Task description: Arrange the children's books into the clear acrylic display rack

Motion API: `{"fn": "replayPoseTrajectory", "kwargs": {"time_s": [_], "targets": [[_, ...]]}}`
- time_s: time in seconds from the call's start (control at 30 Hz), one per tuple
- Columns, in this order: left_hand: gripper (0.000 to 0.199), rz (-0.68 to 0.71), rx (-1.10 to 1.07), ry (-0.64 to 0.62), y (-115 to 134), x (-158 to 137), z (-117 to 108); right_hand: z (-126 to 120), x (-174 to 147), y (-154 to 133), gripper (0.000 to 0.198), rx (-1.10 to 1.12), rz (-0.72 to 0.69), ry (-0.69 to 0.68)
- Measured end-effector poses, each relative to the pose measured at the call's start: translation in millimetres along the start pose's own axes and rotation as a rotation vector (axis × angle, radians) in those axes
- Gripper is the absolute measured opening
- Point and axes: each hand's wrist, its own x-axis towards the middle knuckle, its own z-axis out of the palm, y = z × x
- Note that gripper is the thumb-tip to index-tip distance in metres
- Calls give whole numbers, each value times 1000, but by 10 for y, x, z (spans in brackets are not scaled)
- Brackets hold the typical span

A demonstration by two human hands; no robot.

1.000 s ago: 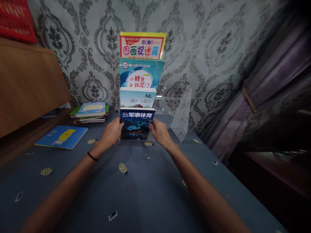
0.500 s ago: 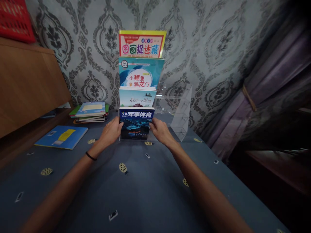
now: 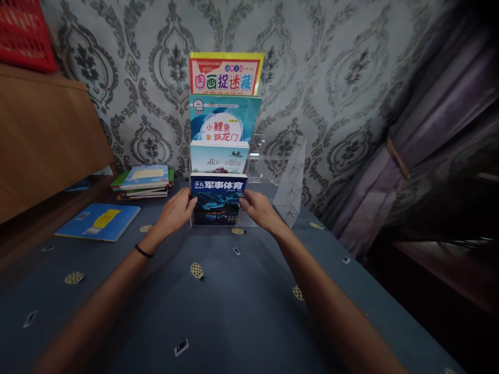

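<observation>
A dark blue book (image 3: 217,202) stands upright at the front of a clear tiered book rack (image 3: 290,179). My left hand (image 3: 177,209) grips its left edge, and my right hand (image 3: 258,206) grips its right edge, thumbs toward the cover. Behind it, stepping upward, rise a pale blue book (image 3: 218,158), a teal book (image 3: 224,117) and a yellow-bordered book (image 3: 226,72). All of them occupy the left side of the rack. Most of my fingers are hidden behind the dark blue book's edges.
To the left, a blue book (image 3: 99,221) lies flat on the blue patterned cloth (image 3: 226,311). A stack of books (image 3: 144,179) sits behind it by the wall. A wooden cabinet (image 3: 50,140) with a red basket (image 3: 25,36) flanks the left; a purple curtain (image 3: 382,140) hangs right.
The view has shifted slightly, so the books appear a little lower. Both hands keep hold of the dark blue book, with no other clear movement.
</observation>
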Motion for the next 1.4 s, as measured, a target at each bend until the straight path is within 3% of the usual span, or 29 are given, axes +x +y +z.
{"fn": "replayPoseTrajectory", "kwargs": {"time_s": [0.5, 0.77, 0.87, 1.03, 1.13, 1.23, 1.33, 1.4], "targets": [[24, 32, -73, 37, -22, -12, -7, -41, 25, 78, 25, 63, -36, 8], [36, 4, -376, 49, -104, 43, -174, -136, 24, 128, 31, 29, -41, 16], [35, -89, -402, 97, -336, 113, -309, -212, 32, 201, 25, 67, 0, -47], [31, -465, 101, 73, -963, -33, -507, -344, 25, 181, 32, 247, 35, -223], [36, -597, 233, 30, -1313, -298, -538, -414, -80, -68, 35, 370, -100, -428], [45, -707, 318, -21, -1607, -561, -552, -394, -222, -402, 36, 297, -264, -588], [56, -820, 357, -74, -1874, -738, -599, -215, -324, -637, 30, 145, -387, -640], [65, -816, 363, -110, -2033, -801, -640, -34, -364, -699, 25, 51, -439, -703]]}}
